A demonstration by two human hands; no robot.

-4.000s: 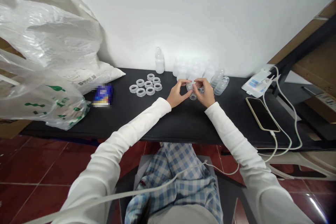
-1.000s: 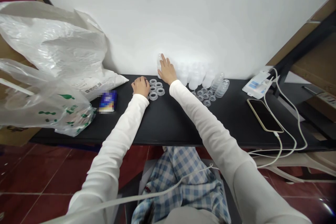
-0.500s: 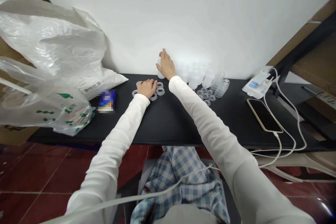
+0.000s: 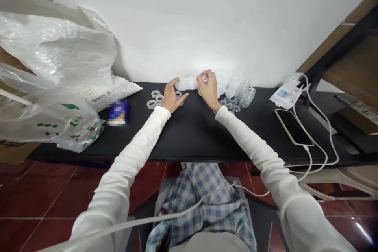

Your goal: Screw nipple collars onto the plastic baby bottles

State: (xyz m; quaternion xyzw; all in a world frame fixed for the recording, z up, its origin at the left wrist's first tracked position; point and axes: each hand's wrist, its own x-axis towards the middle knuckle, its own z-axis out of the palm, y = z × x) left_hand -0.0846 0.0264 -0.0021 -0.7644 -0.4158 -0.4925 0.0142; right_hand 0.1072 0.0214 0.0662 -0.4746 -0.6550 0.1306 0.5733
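Note:
A whitish translucent bottle [image 4: 186,83] is tipped sideways above the back of the table, between my two hands. My right hand [image 4: 209,89] is closed around its right end, fingers pinched together. Near the bottle's left end, my left hand [image 4: 171,96] is open with thumb and fingers apart; its index finger is close to or touching the bottle. Clear plastic rings [image 4: 151,104] lie under and beside my left hand, some partly hidden by it. More whitish bottles [image 4: 232,86] are grouped against the wall, right of my right hand, blurred by glare.
Small clear round pieces [image 4: 235,108] and stacked clear domed caps [image 4: 247,98] sit to the right. Further right are a phone [image 4: 293,127] with a white cable [image 4: 332,136] and a white-blue packet [image 4: 286,93]. Plastic bags [image 4: 71,51] and a blue pack [image 4: 118,112] occupy the left.
My right hand has moved right and toward me, and its fingers have closed on the bottle, which now lies sideways. My left hand has lifted off the rings and opened toward the bottle.

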